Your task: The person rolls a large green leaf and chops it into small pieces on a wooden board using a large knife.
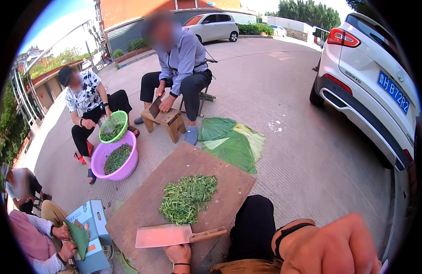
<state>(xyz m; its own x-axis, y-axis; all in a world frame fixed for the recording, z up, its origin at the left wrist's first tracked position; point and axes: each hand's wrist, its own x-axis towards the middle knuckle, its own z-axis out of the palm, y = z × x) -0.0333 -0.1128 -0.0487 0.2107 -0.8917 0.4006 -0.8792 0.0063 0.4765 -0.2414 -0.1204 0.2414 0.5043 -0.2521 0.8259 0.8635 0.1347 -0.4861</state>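
Note:
A wooden board [233,182] bears a pile of chopped greens [188,196] and, nearer me, a cleaver [163,236] lying flat with its wooden handle to the right. My left hand [178,255] is at the board's near edge, just below the blade, its fingertips hidden. My right hand [334,246] is large at the lower right, off the board, with fingers curled; whatever it may hold is hidden.
Co-workers [183,59] [85,93] sit ahead with a stool [165,116], green colander [120,121] and purple basin [128,162]. Green leaves [229,146] lie beyond the board. A person [30,237] with a blue box [94,219] is left; a white car [361,77] stands right.

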